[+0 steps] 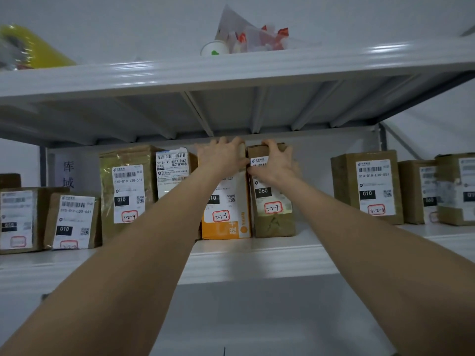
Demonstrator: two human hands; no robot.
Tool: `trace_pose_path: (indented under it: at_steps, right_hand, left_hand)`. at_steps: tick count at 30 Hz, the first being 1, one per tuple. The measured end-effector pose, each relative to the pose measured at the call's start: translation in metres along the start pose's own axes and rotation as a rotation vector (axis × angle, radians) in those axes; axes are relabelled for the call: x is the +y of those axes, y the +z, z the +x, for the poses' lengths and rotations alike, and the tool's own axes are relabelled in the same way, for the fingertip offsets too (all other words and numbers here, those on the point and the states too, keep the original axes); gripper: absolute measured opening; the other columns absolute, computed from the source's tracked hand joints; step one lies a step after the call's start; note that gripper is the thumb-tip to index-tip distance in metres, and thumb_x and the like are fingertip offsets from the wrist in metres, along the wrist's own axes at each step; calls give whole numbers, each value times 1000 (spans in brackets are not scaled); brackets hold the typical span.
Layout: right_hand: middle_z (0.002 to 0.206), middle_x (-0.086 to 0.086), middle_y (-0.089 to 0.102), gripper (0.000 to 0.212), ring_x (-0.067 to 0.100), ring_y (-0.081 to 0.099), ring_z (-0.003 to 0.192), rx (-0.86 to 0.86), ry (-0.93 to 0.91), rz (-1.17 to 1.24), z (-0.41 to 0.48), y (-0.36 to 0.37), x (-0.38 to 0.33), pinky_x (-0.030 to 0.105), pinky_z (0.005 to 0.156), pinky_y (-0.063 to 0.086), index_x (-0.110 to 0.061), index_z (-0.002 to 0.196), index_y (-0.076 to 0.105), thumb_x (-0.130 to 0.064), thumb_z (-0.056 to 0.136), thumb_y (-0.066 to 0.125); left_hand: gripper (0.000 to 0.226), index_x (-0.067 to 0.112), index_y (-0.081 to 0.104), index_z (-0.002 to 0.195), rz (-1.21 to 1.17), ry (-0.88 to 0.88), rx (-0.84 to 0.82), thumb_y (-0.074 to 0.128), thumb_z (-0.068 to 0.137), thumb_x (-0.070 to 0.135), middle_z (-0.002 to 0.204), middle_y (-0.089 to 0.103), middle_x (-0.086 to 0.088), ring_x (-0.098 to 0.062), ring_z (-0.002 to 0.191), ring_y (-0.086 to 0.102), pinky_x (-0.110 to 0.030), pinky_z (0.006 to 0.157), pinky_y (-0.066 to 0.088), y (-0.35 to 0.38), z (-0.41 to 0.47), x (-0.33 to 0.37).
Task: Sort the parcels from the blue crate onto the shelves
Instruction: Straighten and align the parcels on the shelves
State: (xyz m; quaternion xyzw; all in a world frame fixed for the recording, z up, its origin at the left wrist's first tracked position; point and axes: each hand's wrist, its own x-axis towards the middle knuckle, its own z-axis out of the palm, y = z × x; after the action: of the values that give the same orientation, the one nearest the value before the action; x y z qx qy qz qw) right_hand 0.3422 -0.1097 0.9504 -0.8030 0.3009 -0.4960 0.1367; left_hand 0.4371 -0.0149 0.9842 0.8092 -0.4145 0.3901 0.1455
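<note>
Forearms (123, 273), hands (221, 156) (276, 164) on 2 parcels (226, 222) (273, 222) among boxes (367, 186)

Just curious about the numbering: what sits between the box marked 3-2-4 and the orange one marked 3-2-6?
Head view: one parcel with a large white label stands between them; the left arm hides its lower part.
</note>
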Motion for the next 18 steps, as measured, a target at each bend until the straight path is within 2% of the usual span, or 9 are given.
trace_pose_path:
  at_steps: [2,4,7,9,13,18]
  right_hand:
    - [142,12,29,79,37,39,125,-13,-24,-11,0,0,1,43,97,41,-41,143,27,-56,77,67]
    - [151,11,21,76,36,30,133,36,-76,-44,-3,-5,10,45,105,35,-37,146,25,-60,82,59]
    - [153,12,23,60,32,30,135,216,-187,-133,-6,-23,34,45,106,33,-27,144,33,-48,92,52]
    - [150,12,27,55,31,32,133,267,-189,-181,-4,-40,54,44,104,34,-23,143,36,-41,94,52]
    - [152,12,25,57,30,29,135,231,-130,-278,2,-80,102,41,104,32,-22,144,33,-35,92,55]
    - [153,13,20,70,33,24,139,188,-88,-369,11,-126,164,43,109,29,-24,148,24,-37,89,58]
  left_hand:
    - [60,28,34,140,22,-29,52,45,88,58,144,41,-9,-31,133,36,-68,107,13,1,1,1]
    - [57,22,36,138,-14,-31,212,45,90,51,139,43,-11,-30,131,38,-62,108,18,2,1,9]
    - [50,16,41,134,-106,67,474,51,89,35,130,48,-11,-28,121,45,-46,99,38,0,-1,39]
    - [48,13,43,132,-155,153,525,53,88,28,127,49,-11,-27,116,46,-40,88,43,-2,-3,71]
    - [49,14,41,135,-220,228,434,50,87,18,129,46,-9,-26,117,43,-37,82,43,0,-3,141]
    - [63,14,31,142,-302,232,162,58,86,25,141,38,-8,-26,130,36,-41,97,40,16,6,217]
